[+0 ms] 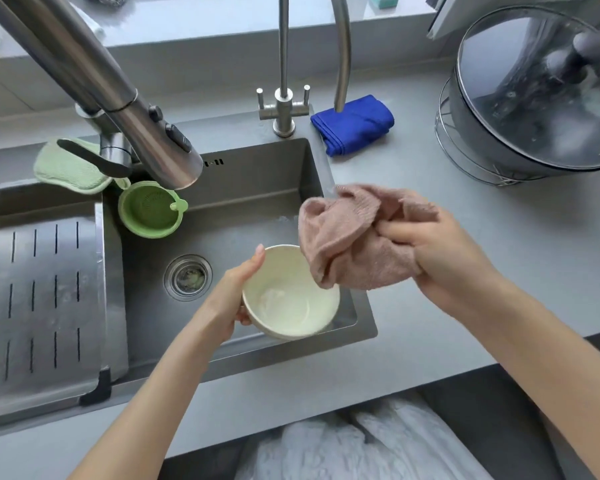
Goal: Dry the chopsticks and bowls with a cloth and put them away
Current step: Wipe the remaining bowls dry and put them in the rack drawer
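My left hand [234, 292] grips a cream bowl [291, 299] by its left rim, thumb on the edge and fingers under it, holding it over the right side of the steel sink [250, 209]. The bowl faces up and looks wet inside. My right hand [444, 251] clutches a bunched pink cloth [347, 237] just above and to the right of the bowl; a corner of the cloth hangs over the bowl's far rim. No chopsticks show in this view.
A large pull-out faucet [146, 133] reaches over the sink; a smaller tap [284, 105] stands behind. A green strainer [149, 207], green pad [66, 164] and slotted drain tray [42, 299] sit left. A blue cloth [355, 124] and a lidded pot [534, 98] rest on the counter [430, 341].
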Tool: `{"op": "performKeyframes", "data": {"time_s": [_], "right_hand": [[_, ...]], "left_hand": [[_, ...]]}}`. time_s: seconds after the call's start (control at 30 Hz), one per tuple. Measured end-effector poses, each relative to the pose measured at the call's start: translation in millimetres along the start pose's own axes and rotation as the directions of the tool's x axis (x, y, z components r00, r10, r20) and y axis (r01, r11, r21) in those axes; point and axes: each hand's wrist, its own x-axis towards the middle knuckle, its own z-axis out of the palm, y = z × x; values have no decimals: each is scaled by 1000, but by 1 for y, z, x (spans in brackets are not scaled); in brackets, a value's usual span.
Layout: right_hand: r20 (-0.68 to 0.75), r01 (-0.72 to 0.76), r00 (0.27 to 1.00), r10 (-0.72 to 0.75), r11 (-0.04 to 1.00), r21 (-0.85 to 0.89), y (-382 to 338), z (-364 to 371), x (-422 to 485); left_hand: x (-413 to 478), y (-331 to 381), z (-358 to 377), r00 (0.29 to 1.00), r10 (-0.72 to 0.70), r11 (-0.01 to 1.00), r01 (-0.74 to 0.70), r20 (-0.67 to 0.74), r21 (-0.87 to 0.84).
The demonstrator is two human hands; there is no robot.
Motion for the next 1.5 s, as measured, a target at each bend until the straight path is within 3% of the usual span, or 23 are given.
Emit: {"op": "performKeyframes", "data": {"time_s": [0.1, 0.17, 0.2, 0.23, 0.27, 0.3, 0.4, 0.5, 0.57, 0.63, 0.7, 0.73, 0.8, 0.87, 0.93, 0.97, 1.03, 1.17, 1.2, 1.3, 1.37, 1.43, 1.5], "right_hand": [[90, -50, 995, 38, 990, 134, -9, 4, -1], [84, -40, 995, 50, 993, -115, -1, 8, -5], [39, 82, 997, -73, 892, -445, 6, 7, -8], [31, 179, 970, -241, 621, -763, 10, 6, -10], [105, 244, 921, -376, 344, -907, 14, 5, -13], [241, 341, 874, -421, 180, -923, 19, 6, -15], [575, 594, 794, -195, 51, -803, 40, 11, -16], [649, 650, 760, 41, -79, -756, 56, 15, -5], [624, 625, 771, 127, 33, -780, 60, 23, -1], [598, 532, 766, 235, 290, -796, 59, 28, 2], [662, 497, 682, 310, 467, -731, 55, 26, -2], [704, 551, 626, 335, 448, -704, 55, 21, -4], [742, 701, 565, 362, 264, -662, 52, 9, -5], [790, 858, 500, 354, -83, -506, 50, 1, 3], [824, 879, 448, 347, -340, -335, 50, -4, 15], [839, 867, 440, 321, -396, -303, 53, -5, 18], [805, 792, 551, 220, -440, -422, 66, -1, 15], [555, 571, 819, 149, -307, -761, 74, 18, -8], [476, 499, 865, 157, -185, -846, 69, 25, -14], [217, 133, 963, 158, 423, -896, 65, 42, -19], [57, -134, 976, 210, 787, -602, 71, 50, -19], [104, -148, 970, 218, 876, -459, 70, 47, -23], [266, -58, 936, 229, 847, -528, 56, 32, -30]], "left_hand": [[0, 6, 4, 999, 39, 999, -39, 15, -17], [2, 10, 3, 997, 74, 995, -72, 24, -67], [3, 12, 2, 995, 88, 992, -85, 36, -91], [5, 14, 2, 995, 93, 991, -88, 46, -98], [5, 16, 2, 994, 90, 993, -84, 63, -87], [4, 19, 4, 993, 89, 993, -83, 79, -81], [5, 23, 10, 984, 105, 993, -95, 146, -76], [0, 33, 22, 979, 107, 994, -111, 174, 13], [1, 35, 28, 989, 75, 993, -86, 129, 77], [0, 38, 29, 991, 70, 989, -84, 117, 120], [0, 37, 26, 991, 35, 985, -57, 133, 163], [-1, 37, 26, 989, 4, 979, -34, 150, 200], [-4, 36, 28, 981, -48, 962, -6, 188, 274], [-5, 34, 32, 974, -91, 949, 22, 207, 314], [-5, 34, 33, 969, -107, 949, 32, 224, 315], [-3, 32, 32, 971, -96, 948, 23, 219, 317], [0, 30, 33, 985, -53, 945, -3, 162, 326], [1, 34, 41, 1000, 25, 965, -24, -1, 261], [2, 34, 44, 999, 14, 972, -4, -40, 235], [4, 31, 50, 993, 49, 982, -28, -106, 188], [6, 34, 50, 988, 108, 976, -84, -114, 199], [5, 38, 47, 992, 89, 975, -69, -85, 209], [-1, 36, 41, 1000, 3, 981, -8, 25, 192]]}}
